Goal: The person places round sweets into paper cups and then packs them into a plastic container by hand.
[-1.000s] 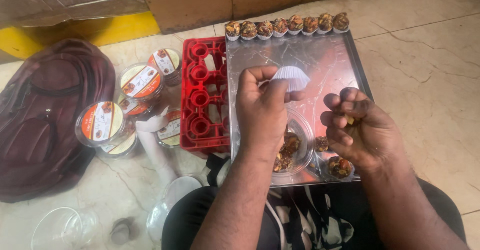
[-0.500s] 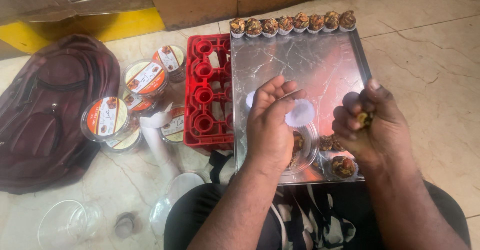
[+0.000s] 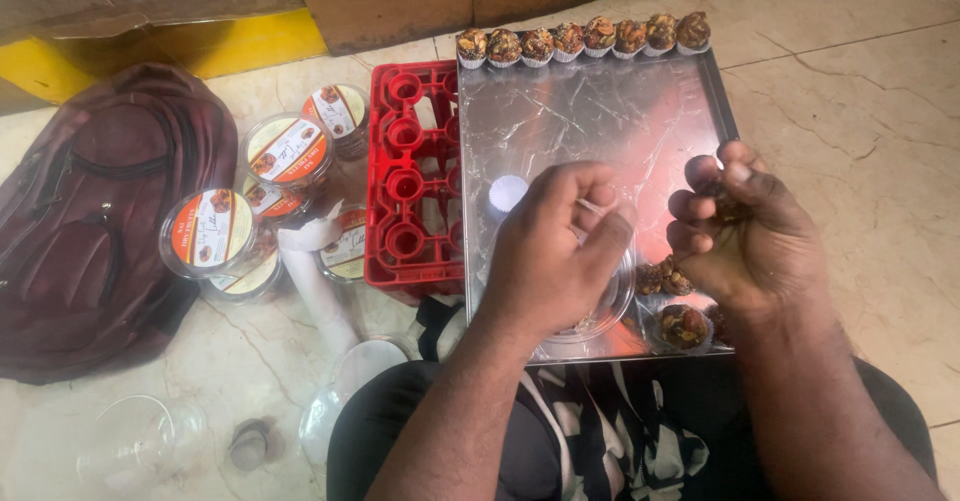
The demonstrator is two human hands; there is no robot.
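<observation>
My left hand hovers over the near part of a shiny metal tray, fingers pinched on a thin white paper cup that is mostly hidden. Under this hand sits a clear round plastic container. My right hand is beside it, fingers curled around a brown sweet. Two more brown sweets and one in a cup lie on the tray below the right hand. A row of several filled paper cups lines the tray's far edge. A small white stack of cups stands left of my left hand.
A red plastic crate lies left of the tray. Round labelled containers are piled beside it, next to a maroon backpack. Clear lids lie on the marble floor. A yellow kerb and a cardboard box stand behind.
The white paper cup, open and visible in my left fingers before, is now tucked in and mostly hidden. My right hand has lifted slightly with the sweet, nearer the left hand.
</observation>
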